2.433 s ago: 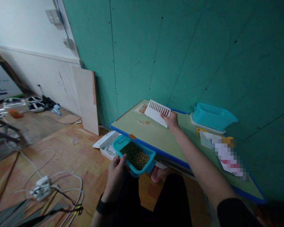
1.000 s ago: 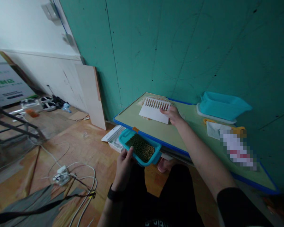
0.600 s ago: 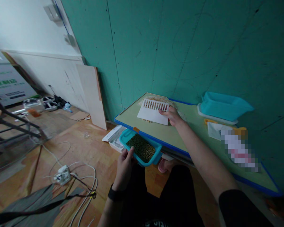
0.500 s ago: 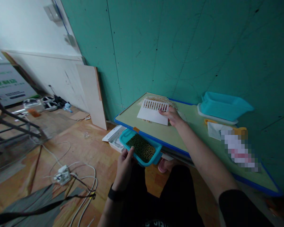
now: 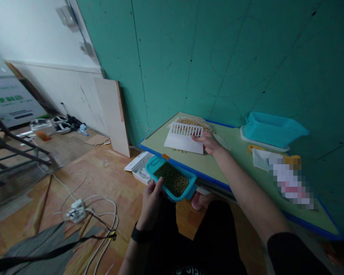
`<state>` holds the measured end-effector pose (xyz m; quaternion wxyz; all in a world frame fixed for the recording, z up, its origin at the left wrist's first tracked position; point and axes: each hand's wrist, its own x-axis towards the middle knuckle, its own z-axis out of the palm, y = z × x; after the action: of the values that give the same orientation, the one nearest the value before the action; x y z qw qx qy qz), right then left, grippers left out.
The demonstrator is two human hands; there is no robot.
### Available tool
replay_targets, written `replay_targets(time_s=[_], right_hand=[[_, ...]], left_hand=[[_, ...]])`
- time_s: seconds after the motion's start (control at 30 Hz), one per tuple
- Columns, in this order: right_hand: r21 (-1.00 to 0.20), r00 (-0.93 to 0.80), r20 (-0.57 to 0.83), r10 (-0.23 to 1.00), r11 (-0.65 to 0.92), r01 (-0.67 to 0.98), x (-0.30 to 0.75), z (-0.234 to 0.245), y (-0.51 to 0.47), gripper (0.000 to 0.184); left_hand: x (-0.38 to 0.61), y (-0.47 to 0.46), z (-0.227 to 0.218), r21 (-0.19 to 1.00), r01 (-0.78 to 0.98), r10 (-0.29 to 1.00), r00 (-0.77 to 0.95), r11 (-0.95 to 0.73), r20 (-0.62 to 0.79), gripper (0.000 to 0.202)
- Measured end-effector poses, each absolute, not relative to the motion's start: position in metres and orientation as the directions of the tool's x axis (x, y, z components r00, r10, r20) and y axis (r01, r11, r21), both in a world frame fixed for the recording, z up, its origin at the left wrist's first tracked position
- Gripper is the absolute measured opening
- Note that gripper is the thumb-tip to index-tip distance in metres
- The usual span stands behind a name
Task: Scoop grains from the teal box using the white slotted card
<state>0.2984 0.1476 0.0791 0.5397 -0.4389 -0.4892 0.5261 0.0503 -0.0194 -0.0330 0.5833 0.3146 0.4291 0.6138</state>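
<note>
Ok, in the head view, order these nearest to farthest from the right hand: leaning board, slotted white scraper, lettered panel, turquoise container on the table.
1. Slotted white scraper, held in the right hand.
2. Turquoise container, right side of the table.
3. Leaning board, left of the table.
4. Lettered panel, far left.

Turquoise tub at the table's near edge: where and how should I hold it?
Probably by the tub's near long rim, from the person's side, thumb on top, as the left hand does. The table's blue edge crowds its far side; the near side is exposed. The open tub holds loose grains, so a level grip seems safest.
</note>
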Motion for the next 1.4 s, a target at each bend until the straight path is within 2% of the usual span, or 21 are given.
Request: replay_targets(time_s=[0.27,0.53,0.63,0.73,0.8,0.87,0.93,1.03,1.13,1.27,1.4], right_hand=[[-0.991,-0.094,0.027,0.995,0.014,-0.132,0.301,0.077,0.143,0.052],[-0.993,-0.093,0.037,0.995,0.026,-0.115,0.302,0.080,0.132,0.052],[-0.995,-0.032,0.057,0.998,0.054,-0.088,0.310,0.085,0.123,0.054],[-0.991,0.138,0.111,0.984,0.120,-0.054,0.328,0.086,0.101,0.057],[-0.985,0.304,0.167,0.938,0.168,0.025,0.343,0.081,0.075,0.055],[-0.957,0.437,0.273,0.857,0.195,0.216,0.356,0.075,0.045,0.049],[-0.894,0.492,0.394,0.777,0.198,0.403,0.363,0.070,0.015,0.044],[-0.788,0.470,0.484,0.738,0.135,0.600,0.360,0.070,-0.015,0.039],[-0.694,0.428,0.547,0.719,0.105,0.712,0.343,0.075,-0.031,0.041],[-0.589,0.386,0.639,0.665,0.100,0.802,0.309,0.077,-0.051,0.041],[-0.523,0.276,0.686,0.673,0.192,0.830,0.283,0.074,-0.073,0.032]], left_hand=[[0.050,-0.019,-0.033,0.871,-0.483,0.985,-0.085,0.089,-0.148,0.040],[0.051,-0.022,-0.027,0.891,-0.445,0.986,-0.090,0.085,-0.139,0.043],[0.052,-0.024,-0.025,0.893,-0.440,0.986,-0.086,0.090,-0.142,0.044],[0.053,-0.023,-0.027,0.897,-0.434,0.986,-0.101,0.078,-0.135,0.044],[0.054,-0.022,-0.028,0.900,-0.430,0.985,-0.114,0.069,-0.129,0.044],[0.055,-0.022,-0.028,0.902,-0.425,0.984,-0.117,0.069,-0.131,0.045],[0.056,-0.021,-0.028,0.903,-0.424,0.984,-0.114,0.076,-0.136,0.046],[0.058,-0.021,-0.026,0.903,-0.423,0.985,-0.109,0.077,-0.135,0.046],[0.061,-0.022,-0.023,0.903,-0.422,0.983,-0.119,0.076,-0.139,0.045],[0.066,-0.026,-0.017,0.902,-0.423,0.980,-0.124,0.087,-0.153,0.045],[0.070,-0.028,-0.010,0.901,-0.423,0.981,-0.112,0.097,-0.158,0.047]])
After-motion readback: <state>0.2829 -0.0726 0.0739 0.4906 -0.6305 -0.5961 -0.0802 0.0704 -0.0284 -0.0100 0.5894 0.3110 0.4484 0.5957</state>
